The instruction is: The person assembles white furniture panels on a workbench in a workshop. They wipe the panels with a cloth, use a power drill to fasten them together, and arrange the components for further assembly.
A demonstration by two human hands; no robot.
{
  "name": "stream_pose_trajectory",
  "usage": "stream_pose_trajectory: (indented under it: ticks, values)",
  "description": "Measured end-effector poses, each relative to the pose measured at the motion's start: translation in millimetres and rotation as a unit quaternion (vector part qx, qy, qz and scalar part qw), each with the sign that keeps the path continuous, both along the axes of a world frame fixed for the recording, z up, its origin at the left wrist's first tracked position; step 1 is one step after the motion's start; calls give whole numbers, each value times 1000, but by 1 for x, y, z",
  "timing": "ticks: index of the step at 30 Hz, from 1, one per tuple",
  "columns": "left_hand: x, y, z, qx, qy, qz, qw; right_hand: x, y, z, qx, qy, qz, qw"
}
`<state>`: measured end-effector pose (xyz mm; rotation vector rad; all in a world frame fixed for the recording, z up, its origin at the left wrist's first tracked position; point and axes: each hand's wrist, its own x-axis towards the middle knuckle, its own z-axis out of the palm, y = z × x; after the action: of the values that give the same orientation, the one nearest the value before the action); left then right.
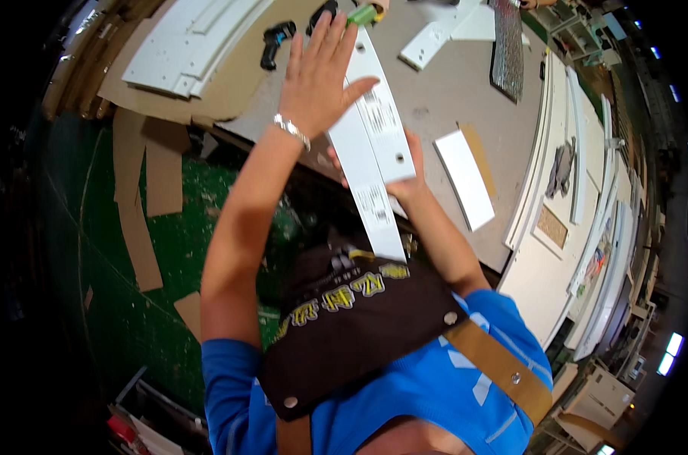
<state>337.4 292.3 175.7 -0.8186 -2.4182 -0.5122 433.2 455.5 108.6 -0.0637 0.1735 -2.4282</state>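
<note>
Two long white panels, an upper panel (386,144) with round holes and a printed label and a lower panel (350,140) with another label, lie offset against each other in front of me. Their near end reaches my dark apron (359,311). Around their right side and underneath wraps my right hand (410,171), fingertips showing at the left edge. My left hand (319,80) is flat with fingers stretched, over the panels' far left edge; whether its palm touches them cannot be made out. A silvery band circles my left wrist.
A grey-brown worktable (435,98) carries a cordless drill (274,45), stacked white boards (184,45) at far left, a short white board (465,182) at right and a silvery strip (507,61). More panels (556,205) stand along the right. Cardboard strips (135,220) lie on the green floor.
</note>
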Motion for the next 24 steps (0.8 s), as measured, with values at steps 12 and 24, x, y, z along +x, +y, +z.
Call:
stream_pose_trajectory:
  ticks: [12,24]
  values:
    - [50,48,-28,-73,-159,-158,972,-123,40,-3,-11,97,-84,992]
    - [85,48,-112,306,-249,9,919,-217,66,-10,134,4,-237,962]
